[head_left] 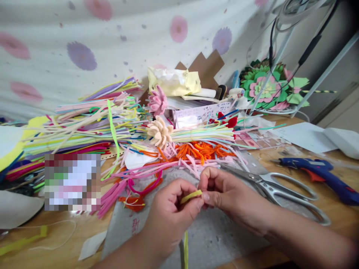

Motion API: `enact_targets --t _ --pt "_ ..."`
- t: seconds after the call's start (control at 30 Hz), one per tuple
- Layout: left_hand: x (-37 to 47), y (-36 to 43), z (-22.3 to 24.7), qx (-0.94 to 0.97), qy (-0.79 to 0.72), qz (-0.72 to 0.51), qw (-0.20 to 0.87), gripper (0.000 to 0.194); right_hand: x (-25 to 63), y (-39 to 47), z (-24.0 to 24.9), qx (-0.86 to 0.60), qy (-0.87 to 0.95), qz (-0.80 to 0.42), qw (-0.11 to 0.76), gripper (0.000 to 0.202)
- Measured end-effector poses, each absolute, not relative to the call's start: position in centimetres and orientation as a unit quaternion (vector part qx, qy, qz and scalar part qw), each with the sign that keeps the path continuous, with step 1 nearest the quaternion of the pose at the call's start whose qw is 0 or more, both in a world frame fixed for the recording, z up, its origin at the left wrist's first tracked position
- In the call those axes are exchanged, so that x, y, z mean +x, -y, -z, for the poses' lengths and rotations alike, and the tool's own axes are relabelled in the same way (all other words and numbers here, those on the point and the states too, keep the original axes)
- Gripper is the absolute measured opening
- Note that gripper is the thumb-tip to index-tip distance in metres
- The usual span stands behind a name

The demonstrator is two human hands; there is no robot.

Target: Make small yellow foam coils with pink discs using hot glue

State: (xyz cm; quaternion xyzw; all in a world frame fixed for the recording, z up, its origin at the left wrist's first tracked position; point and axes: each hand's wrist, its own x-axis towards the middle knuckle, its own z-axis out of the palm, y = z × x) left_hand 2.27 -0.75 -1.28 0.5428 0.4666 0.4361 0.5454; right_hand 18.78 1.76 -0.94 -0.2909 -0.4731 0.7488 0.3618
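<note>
My left hand [168, 216] and my right hand [224, 194] meet over a grey mat [218, 239] near the table's front edge. Both pinch a thin yellow foam strip [191, 195] between thumb and fingers; its free end [185, 246] hangs down below my left hand. Just behind my hands lie loose pink strips [157, 172] and orange strips [202, 149]. A cream foam flower [159, 132] and a pink foam flower [157, 101] stand beyond them.
Large steel scissors [280, 188] lie right of my hands, with a blue glue gun [322, 173] further right. A big pile of coloured strips [84, 127] fills the left. A green and pink paper flower [266, 87] stands at the back right. White paper [303, 136] lies nearby.
</note>
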Motion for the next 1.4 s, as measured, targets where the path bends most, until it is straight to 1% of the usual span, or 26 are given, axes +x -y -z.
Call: enact_targets --t 0.1,0.23,0.3,0.4,0.53,0.63,0.77,0.83,0.93,1.13,1.4 --pt "2.3 0.9 1.1 0.582 -0.486 -0.427 0.492 0.011 18.7 -1.7 0.8 -0.317 0.501 -0.722 0.357 0.033" --pt "2.4 0.8 0.6 0.561 -0.487 -0.399 0.537 0.011 18.8 -1.7 0.6 -0.321 0.510 -0.721 0.341 0.028" --pt "2.4 0.5 0.5 0.542 -0.486 -0.385 0.567 0.013 19.0 -1.8 0.6 -0.317 0.501 -0.725 0.350 0.025" --pt "2.4 0.2 0.9 0.517 -0.480 -0.386 0.595 0.013 19.2 -1.9 0.5 -0.347 0.511 -0.697 0.364 0.026" --pt "2.3 -0.1 1.3 0.511 -0.482 -0.395 0.592 0.018 18.9 -1.9 0.2 -0.371 0.559 -0.654 0.349 0.029" --pt "2.4 -0.1 1.1 0.526 -0.490 -0.385 0.579 0.022 18.5 -1.8 0.1 -0.392 0.586 -0.616 0.352 0.025" --pt "2.5 -0.1 1.0 0.532 -0.484 -0.375 0.585 0.016 18.4 -1.9 0.0 -0.432 0.611 -0.553 0.367 0.017" --pt "2.4 -0.1 1.2 0.520 -0.467 -0.372 0.611 0.014 18.6 -2.0 -0.2 -0.442 0.622 -0.530 0.371 0.017" --pt "2.3 -0.2 1.4 0.506 -0.455 -0.359 0.638 0.021 19.4 -2.5 -0.5 -0.448 0.635 -0.506 0.374 0.018" --pt "2.2 -0.4 1.2 0.499 -0.477 -0.330 0.643 0.023 21.9 -3.8 -0.9 -0.477 0.652 -0.439 0.393 0.019" --pt "2.3 -0.7 1.2 0.498 -0.493 -0.301 0.647 0.026 25.6 -5.3 -1.3 -0.510 0.606 -0.436 0.427 0.030"
